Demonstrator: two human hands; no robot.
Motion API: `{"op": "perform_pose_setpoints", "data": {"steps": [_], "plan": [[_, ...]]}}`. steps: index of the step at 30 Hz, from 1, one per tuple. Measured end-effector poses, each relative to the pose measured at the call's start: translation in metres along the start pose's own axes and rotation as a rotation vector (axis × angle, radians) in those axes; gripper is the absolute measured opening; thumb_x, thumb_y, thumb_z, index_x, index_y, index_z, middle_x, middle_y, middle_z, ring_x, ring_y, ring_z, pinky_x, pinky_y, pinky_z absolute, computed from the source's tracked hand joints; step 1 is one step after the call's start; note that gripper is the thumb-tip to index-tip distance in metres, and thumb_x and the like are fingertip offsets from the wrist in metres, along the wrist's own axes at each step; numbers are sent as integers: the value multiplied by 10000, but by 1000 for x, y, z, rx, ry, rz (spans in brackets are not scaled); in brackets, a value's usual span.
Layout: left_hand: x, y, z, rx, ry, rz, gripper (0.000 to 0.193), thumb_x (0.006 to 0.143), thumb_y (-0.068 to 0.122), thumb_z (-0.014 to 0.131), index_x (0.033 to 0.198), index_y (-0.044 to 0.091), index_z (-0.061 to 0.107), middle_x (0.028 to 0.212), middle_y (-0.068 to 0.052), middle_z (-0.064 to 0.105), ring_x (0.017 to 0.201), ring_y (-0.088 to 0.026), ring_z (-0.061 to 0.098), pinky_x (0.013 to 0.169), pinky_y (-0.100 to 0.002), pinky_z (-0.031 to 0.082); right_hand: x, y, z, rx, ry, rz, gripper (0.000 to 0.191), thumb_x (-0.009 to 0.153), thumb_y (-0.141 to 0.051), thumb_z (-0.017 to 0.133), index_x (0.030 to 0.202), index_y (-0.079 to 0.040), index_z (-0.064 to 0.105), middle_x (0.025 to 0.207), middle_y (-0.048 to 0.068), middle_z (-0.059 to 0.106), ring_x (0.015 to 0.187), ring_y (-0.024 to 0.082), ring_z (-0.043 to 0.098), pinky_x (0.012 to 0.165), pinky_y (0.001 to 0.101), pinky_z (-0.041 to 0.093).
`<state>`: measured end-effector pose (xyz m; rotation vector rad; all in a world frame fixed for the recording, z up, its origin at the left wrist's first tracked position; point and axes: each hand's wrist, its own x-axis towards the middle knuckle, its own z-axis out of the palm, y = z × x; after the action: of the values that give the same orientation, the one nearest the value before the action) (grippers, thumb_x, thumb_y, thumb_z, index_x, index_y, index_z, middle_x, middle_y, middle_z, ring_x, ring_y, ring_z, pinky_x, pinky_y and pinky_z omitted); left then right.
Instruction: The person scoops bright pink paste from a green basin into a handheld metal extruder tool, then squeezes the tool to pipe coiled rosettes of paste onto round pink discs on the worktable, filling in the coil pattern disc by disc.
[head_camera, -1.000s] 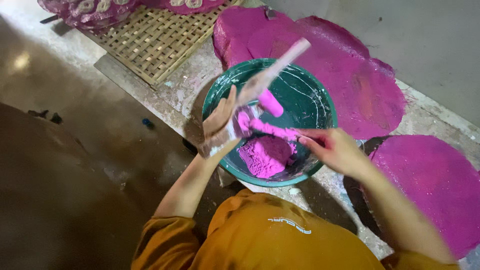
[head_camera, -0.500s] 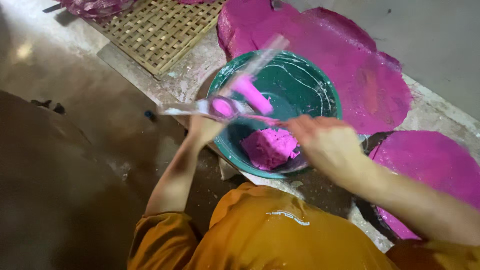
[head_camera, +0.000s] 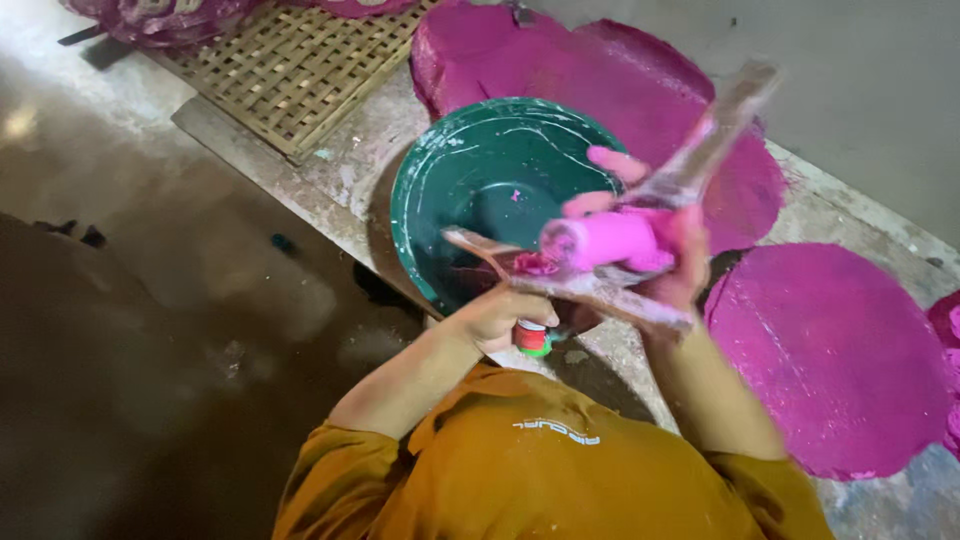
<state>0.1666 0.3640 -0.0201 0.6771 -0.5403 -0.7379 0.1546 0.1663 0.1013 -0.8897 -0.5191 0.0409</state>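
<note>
A green bowl (head_camera: 465, 175) smeared with white streaks sits on a stone ledge. Over its near right rim, my left hand (head_camera: 495, 318) grips a flat wooden paddle (head_camera: 600, 292) that runs to the right. A roll of pink paste (head_camera: 600, 240) lies on the paddle. My right hand (head_camera: 672, 255), stained pink, holds a second wooden stick (head_camera: 718, 130) that angles up and right, with its fingers against the roll. A small red and green bottle (head_camera: 533, 338) shows just under my left hand.
Flat round pink discs lie on the ledge behind the bowl (head_camera: 600, 90) and to the right (head_camera: 830, 360). A woven bamboo mat (head_camera: 290, 65) lies at the back left. The dark floor (head_camera: 150, 330) drops off to the left.
Both hands have lifted from the middle of the bowl to its near right rim. The pink paste is now a roll on the paddle, and the bowl's middle looks bare.
</note>
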Motion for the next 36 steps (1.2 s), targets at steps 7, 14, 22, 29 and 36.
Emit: {"op": "perform_pose_setpoints", "data": {"steps": [7, 14, 22, 29, 36], "plan": [[1, 40, 49, 1055, 344, 196, 423, 805, 126, 868, 1176, 106, 666, 1103, -36, 722, 1011, -152, 699, 900, -324, 574, -49, -64, -10, -852, -192, -460, 726, 1018, -246, 651, 1650, -362, 313, 1485, 249, 539, 1164, 360, 709, 883, 412, 656], [34, 36, 106, 1420, 93, -63, 366, 763, 263, 884, 1006, 114, 654, 896, -88, 685, 820, -196, 655, 726, -349, 504, -95, -100, 9, -1441, -283, -569, 815, 898, -125, 724, 1583, -288, 314, 1387, 301, 582, 1094, 390, 702, 861, 390, 614], [45, -32, 119, 680, -309, -182, 364, 920, 236, 711, 1257, 119, 635, 1203, -124, 675, 1145, -207, 645, 986, -337, 515, -164, -102, -7, -1403, -160, -364, 736, 908, -131, 670, 1576, -209, 370, 1437, 252, 577, 1251, 436, 664, 1037, 472, 574], [105, -111, 153, 1218, -446, -252, 420, 824, 286, 782, 1177, 82, 685, 1153, -125, 709, 1094, -203, 649, 950, -382, 519, -243, -130, -51, -1098, 152, 112, 851, 1047, -425, 610, 1644, -57, 128, 1679, 228, 291, 1538, 383, 334, 1234, 474, 285], [192, -122, 176, 708, -491, -106, 908, 830, 396, 867, 1527, 64, 388, 1449, -152, 524, 1354, -254, 498, 1164, -388, 406, -332, -218, -143, -316, 254, 809, 1124, 771, -788, 523, 1570, -22, 325, 1520, 113, 518, 1380, 271, 492, 1129, 447, 392]]}}
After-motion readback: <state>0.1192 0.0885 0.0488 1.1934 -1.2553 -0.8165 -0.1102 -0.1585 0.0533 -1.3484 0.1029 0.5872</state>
